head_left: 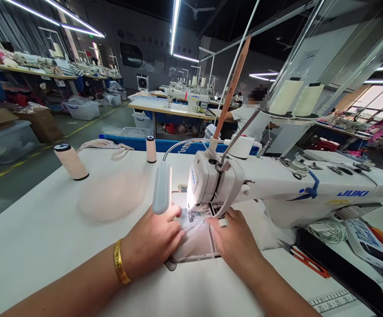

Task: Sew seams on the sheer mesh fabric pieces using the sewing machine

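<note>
Head: bent fingers on sheer fabric

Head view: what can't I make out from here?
Head view, needle tip: too small beside the presser foot.
Head view, right hand: some fingertips hidden behind the JUKI sewing machine.
Head view, sheer fabric: partly covered by the left hand.
Head view, ruler: cut off by bottom edge.
</note>
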Tool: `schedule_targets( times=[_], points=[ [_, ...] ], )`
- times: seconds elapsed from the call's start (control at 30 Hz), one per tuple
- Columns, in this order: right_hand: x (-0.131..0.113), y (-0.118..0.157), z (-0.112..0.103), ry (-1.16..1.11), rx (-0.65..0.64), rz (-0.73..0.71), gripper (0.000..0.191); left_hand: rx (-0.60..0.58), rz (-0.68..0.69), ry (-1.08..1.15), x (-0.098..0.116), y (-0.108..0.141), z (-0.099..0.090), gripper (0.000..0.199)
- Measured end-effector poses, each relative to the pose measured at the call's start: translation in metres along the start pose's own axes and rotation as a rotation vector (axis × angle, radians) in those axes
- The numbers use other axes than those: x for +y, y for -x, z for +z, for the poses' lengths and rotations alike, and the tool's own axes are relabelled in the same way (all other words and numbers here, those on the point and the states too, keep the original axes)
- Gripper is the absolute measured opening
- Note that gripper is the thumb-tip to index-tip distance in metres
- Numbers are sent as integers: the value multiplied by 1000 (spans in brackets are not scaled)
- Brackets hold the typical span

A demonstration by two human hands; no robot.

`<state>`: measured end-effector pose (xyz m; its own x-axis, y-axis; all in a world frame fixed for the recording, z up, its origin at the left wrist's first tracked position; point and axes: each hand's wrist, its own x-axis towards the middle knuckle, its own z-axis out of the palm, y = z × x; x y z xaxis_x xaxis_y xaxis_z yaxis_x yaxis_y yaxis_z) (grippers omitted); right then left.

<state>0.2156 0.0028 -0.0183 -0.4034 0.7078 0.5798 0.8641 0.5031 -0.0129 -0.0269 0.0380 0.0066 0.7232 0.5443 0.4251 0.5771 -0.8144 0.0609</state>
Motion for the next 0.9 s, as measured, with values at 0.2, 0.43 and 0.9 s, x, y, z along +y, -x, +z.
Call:
schedule_targets(
  times=[0.2,0.43,0.9],
  points=[
    [-16,-3,-11,-350,-195,-152,31,-15,71,187,0,4,2,28],
    [-4,0,-9,-223,-259,-124,26,-62,32,268,7,4,6,16],
    [-7,-1,-8,-267,-259,-100,29,10,63,233,6,5,4,19]
  ],
)
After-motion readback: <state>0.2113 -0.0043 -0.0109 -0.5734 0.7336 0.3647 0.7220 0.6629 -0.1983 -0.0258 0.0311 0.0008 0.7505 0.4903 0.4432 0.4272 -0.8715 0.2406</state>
